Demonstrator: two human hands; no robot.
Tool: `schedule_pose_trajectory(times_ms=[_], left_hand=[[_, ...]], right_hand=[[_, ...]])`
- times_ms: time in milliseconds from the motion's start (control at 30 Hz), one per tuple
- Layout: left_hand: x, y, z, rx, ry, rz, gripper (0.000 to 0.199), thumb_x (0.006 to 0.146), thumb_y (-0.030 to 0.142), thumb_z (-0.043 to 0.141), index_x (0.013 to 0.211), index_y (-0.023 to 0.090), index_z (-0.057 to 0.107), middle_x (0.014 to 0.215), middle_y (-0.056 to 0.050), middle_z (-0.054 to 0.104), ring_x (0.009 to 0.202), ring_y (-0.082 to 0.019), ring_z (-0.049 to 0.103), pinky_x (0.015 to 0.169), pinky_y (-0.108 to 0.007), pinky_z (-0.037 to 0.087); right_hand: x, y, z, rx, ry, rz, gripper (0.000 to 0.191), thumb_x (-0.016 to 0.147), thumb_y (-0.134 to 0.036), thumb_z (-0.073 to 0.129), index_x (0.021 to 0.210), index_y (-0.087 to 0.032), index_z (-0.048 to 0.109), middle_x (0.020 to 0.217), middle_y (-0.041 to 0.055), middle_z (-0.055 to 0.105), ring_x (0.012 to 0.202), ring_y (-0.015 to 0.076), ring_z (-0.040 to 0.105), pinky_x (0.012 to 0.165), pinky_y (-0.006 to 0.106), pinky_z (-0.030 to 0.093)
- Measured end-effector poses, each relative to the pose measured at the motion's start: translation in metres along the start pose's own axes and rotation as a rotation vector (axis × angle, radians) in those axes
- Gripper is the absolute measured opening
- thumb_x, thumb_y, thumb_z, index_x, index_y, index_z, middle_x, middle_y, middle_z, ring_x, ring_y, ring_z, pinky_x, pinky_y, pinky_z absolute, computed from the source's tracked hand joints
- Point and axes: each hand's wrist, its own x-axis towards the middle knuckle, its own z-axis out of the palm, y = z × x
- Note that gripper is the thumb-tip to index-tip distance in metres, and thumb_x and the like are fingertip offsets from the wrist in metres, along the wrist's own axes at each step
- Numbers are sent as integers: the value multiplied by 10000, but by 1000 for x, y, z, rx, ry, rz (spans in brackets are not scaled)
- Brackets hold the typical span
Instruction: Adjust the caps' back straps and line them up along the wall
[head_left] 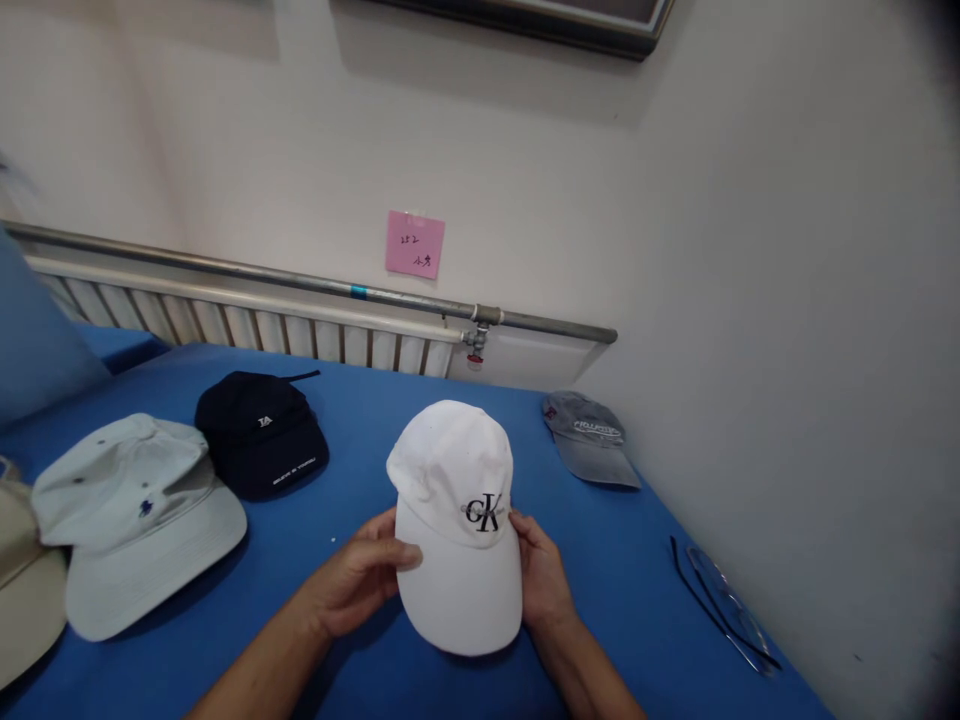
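Note:
Between my two hands is a white baseball cap [450,470] with black letters on its front, its brim toward me. My left hand [364,575] grips the left side of the brim, thumb on top and fingers beneath. On the other side, my right hand [541,570] is closed on the right edge where brim and crown meet; most of its fingers are hidden behind the cap. The cap is at or just above the blue surface [360,420]; I cannot tell whether it touches.
To the left lie a navy cap [259,425], a pale grey-green cap [139,500] and a beige cap [22,580], cut off by the frame. A grey cap [589,435] and eyeglasses [724,605] lie right, near the wall. A radiator [300,335] and pipe run behind.

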Motion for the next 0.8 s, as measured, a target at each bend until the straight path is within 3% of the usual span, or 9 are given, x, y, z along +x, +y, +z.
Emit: schedule_pose_trajectory(times_ms=[200, 433, 533, 633, 800], left_hand=[[0, -1, 6, 16, -26, -39, 479, 686, 79, 689, 1154, 179, 655, 1091, -119, 705, 964, -258, 667, 801, -324, 516], [0, 3, -2, -15, 68, 16, 385, 698, 66, 685, 1068, 173, 690, 1053, -106, 724, 950, -258, 674, 809, -335, 527], [0, 7, -6, -54, 136, 76, 359, 700, 78, 699, 1050, 159, 698, 1057, -115, 725, 972, -270, 670, 831, -347, 529], [1, 12, -8, -82, 210, 116, 467, 685, 77, 718, 1142, 161, 669, 1073, -118, 722, 1006, -286, 663, 883, -382, 522], [2, 16, -7, -82, 289, 126, 611, 680, 73, 734, 1267, 179, 601, 1081, -117, 723, 1004, -293, 670, 878, -380, 539]], right_hand=[[1, -4, -1, -15, 7, -18, 121, 623, -242, 698, 734, -195, 711, 724, -8, 761, 747, 218, 694, 791, 339, 514], [-5, -2, 7, -17, -7, -6, 142, 702, -304, 661, 755, -182, 709, 758, 15, 761, 843, 234, 692, 777, 339, 507], [-6, 3, 7, -56, -24, -17, 158, 726, -330, 671, 782, -184, 696, 731, 5, 744, 708, 186, 674, 635, 286, 489], [-8, 8, 5, -122, -68, -41, 199, 701, -353, 719, 798, -190, 660, 626, -34, 673, 532, 120, 583, 444, 219, 378], [-14, 12, 7, -145, -64, -17, 289, 623, -305, 786, 795, -205, 576, 544, -73, 569, 460, 84, 506, 372, 177, 265]])
